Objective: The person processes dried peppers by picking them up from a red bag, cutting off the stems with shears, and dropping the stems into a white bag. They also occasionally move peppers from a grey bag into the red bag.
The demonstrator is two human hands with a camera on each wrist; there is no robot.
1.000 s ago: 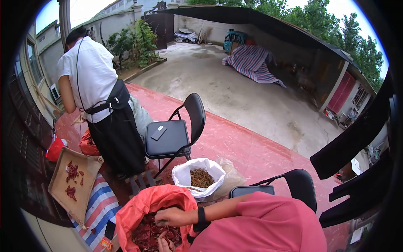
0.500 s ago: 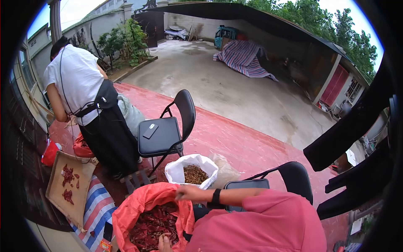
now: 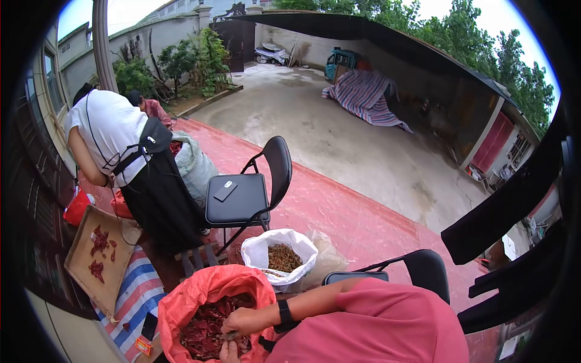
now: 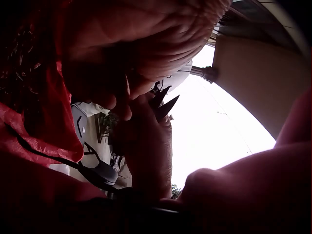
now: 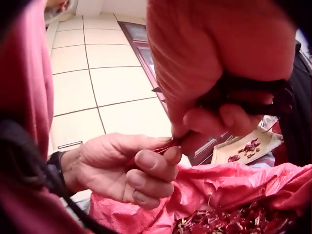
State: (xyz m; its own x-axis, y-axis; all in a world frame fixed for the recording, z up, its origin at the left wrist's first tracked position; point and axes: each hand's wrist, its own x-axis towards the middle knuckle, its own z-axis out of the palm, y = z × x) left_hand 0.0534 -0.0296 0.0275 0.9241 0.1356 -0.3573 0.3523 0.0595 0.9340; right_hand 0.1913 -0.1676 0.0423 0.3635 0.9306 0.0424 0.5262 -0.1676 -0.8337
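Over a red bag point(image 3: 266, 284) of dried red chilies point(image 3: 203, 330), both hands meet in the head view. My left hand point(image 3: 230, 352) pinches a thin dark red piece point(image 5: 168, 145), seen between thumb and fingers in the right wrist view. My right hand point(image 3: 241, 322) touches that piece with its fingertips. Its other fingers curl round black-handled scissors point(image 5: 282, 97), whose two pointed blades point(image 4: 168, 107) stand apart in the left wrist view. Part of the pinched piece is hidden by the fingers.
A white bag point(image 3: 251, 251) of brownish bits stands beyond the red bag, near black chairs point(image 3: 236, 199). At left are a tray point(image 3: 118, 284) with chilies, a striped sheet point(image 3: 142, 275) and a phone point(image 3: 149, 325). A person point(image 3: 112, 121) in white bends over; another point(image 3: 156, 111) is behind.
My right hand has come from the bag's far rim back to my left hand. The person in white bends lower, and a second person has come into view as the head view shifted.
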